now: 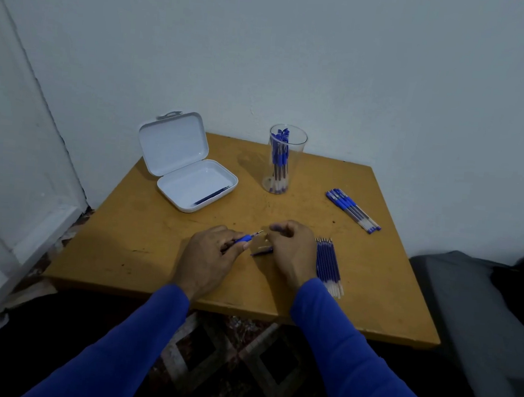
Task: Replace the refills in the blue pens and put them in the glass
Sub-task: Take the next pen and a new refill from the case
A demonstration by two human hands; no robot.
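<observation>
1. The left hand (209, 257) rests on the wooden surface (143, 238) near its front edge, fingers curled round a blue pen (244, 238) whose thin tip points up and to the right
2. The right hand (291, 251) sits just beside it, fingers curled inward; whether it grips anything I cannot tell, though a dark blue piece (261, 251) lies on the surface at its fingers
3. A row of refills (329, 267) lies side by side just right of the right hand, partly hidden by the wrist, white ends toward the front edge
4. A clear glass (284, 159) stands upright toward the back of the surface with several blue pens inside it
5. A small bunch of blue pens (353, 210) lies flat at the right, well apart from the glass
6. A white box (191, 163) sits open at the back left, its lid raised, with one dark thin refill (212, 196) lying inside along the near wall
7. Both forearms wear blue sleeves (336, 347)
</observation>
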